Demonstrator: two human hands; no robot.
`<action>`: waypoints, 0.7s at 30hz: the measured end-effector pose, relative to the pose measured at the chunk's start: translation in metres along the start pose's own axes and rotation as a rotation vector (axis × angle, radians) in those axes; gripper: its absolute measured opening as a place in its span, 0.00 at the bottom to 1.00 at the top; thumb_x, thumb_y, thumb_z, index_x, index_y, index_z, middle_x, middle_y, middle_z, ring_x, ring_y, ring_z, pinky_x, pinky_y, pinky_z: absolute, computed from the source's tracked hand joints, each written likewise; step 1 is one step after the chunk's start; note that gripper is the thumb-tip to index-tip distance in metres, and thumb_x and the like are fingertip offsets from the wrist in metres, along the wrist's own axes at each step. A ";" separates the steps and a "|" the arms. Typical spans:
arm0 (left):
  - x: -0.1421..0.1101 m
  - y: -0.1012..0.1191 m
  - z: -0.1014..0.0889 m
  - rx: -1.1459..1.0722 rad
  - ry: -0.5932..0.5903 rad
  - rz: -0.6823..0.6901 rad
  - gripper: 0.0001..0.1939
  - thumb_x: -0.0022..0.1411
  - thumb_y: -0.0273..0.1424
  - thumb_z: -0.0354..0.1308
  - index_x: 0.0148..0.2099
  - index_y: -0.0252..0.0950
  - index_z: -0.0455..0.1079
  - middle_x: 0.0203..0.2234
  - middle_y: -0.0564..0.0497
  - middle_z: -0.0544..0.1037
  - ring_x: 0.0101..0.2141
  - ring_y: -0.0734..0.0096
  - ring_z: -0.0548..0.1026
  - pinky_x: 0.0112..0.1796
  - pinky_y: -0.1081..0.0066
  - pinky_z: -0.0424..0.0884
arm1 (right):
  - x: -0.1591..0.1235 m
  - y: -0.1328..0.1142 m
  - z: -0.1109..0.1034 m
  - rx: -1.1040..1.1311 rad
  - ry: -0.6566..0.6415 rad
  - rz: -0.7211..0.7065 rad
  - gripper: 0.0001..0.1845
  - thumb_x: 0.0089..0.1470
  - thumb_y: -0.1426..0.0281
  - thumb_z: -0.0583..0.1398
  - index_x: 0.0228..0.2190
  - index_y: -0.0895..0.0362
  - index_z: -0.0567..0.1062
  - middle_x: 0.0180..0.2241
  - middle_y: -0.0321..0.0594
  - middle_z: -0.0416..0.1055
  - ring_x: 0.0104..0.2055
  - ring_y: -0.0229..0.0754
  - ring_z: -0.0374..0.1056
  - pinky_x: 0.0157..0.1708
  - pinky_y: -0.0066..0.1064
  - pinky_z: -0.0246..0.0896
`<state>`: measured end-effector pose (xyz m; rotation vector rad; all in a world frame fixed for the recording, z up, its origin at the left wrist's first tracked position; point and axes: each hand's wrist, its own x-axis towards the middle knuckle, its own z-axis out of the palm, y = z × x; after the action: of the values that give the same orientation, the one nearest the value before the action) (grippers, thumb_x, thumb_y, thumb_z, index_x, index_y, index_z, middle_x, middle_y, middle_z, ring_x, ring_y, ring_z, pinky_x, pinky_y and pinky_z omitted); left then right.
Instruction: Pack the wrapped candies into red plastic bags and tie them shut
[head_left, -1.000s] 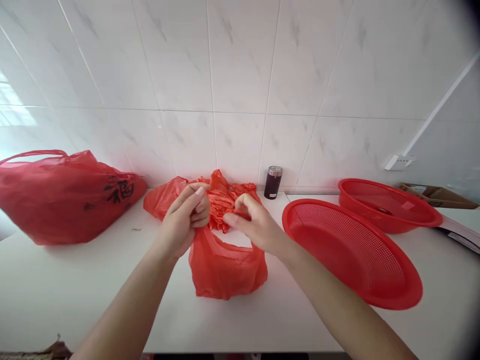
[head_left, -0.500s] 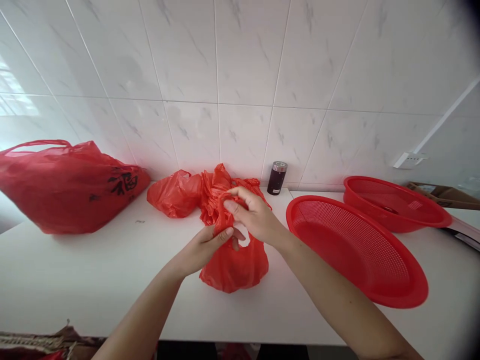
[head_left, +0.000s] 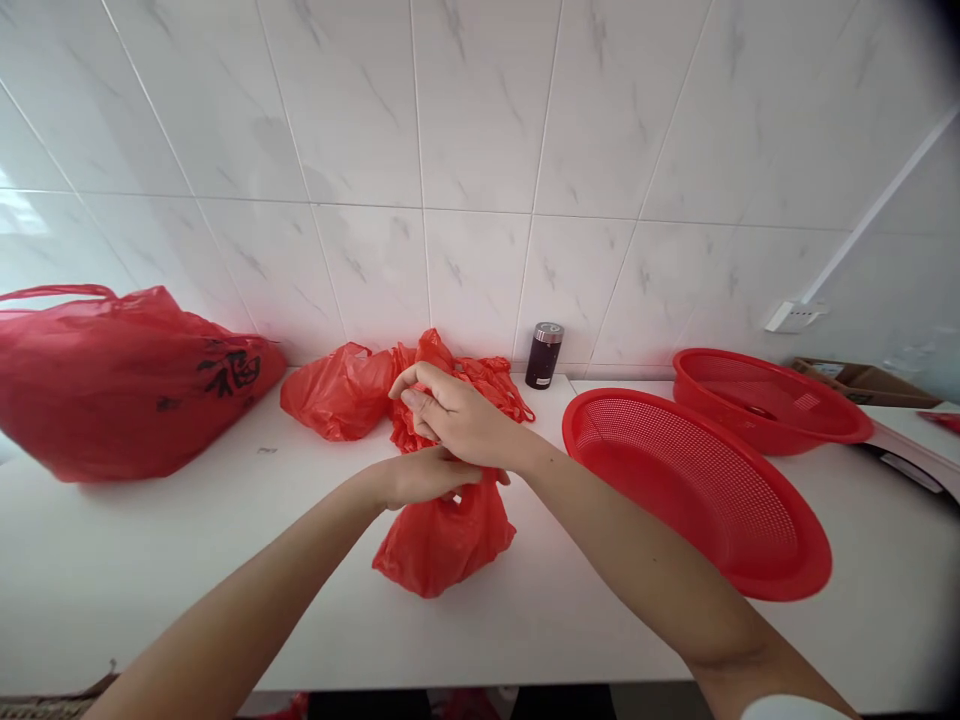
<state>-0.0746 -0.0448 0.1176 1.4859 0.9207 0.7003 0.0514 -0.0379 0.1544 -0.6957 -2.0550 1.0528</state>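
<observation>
A small red plastic bag (head_left: 442, 540) sits on the white counter (head_left: 150, 560) in front of me. My left hand (head_left: 420, 478) grips the bag's top, its fingers closed under my right hand. My right hand (head_left: 450, 415) crosses over the left one, fingers curled around the bag's handles. Behind both hands lies a heap of crumpled red bags (head_left: 480, 380).
A big filled red bag (head_left: 120, 380) with black lettering lies at the left. Another red bag (head_left: 337, 390) rests by the tiled wall. A dark jar (head_left: 544, 355) stands at the back. Two red baskets (head_left: 697, 490) (head_left: 772, 405) lie at the right, with a cardboard box (head_left: 862, 378) beyond.
My right hand has swung leftward over my left hand, carrying the bag's handle across. My left hand has slipped beneath it, and the bag's top is drawn tighter.
</observation>
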 end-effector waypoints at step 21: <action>0.007 -0.015 -0.020 -0.162 -0.048 -0.064 0.19 0.62 0.44 0.54 0.35 0.34 0.76 0.23 0.51 0.74 0.20 0.77 0.62 0.24 0.73 0.60 | -0.060 0.038 -0.027 -0.123 0.247 0.198 0.10 0.65 0.60 0.51 0.37 0.52 0.63 0.22 0.28 0.55 0.23 0.34 0.54 0.24 0.26 0.49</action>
<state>-0.0905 -0.0283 0.1052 1.3195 0.8514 0.6730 0.1143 -0.0491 0.1131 -1.0561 -1.8762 0.9015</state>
